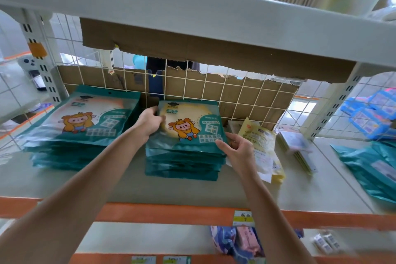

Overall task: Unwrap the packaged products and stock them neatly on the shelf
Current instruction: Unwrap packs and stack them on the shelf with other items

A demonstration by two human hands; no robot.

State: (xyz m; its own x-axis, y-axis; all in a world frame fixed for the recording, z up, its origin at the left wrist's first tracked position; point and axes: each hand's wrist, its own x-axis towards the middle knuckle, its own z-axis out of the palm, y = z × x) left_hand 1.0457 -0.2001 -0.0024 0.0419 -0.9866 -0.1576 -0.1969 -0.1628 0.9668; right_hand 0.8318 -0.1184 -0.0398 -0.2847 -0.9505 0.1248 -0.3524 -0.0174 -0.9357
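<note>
while left hand (150,122) grips packet (194,114), right hand (238,148) pinches

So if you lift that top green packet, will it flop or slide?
Probably it bends a bit: the top packet is a thin, flat pouch. Its shiny film looks slippery, so it could slide on the stack. Likely light.

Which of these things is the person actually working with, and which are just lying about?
Part of the job: left hand and right hand holding the top teal packet; middle stack under it; left stack; shelf.
Lying about: yellow paper packet; blue packs; cardboard at the back.
</note>
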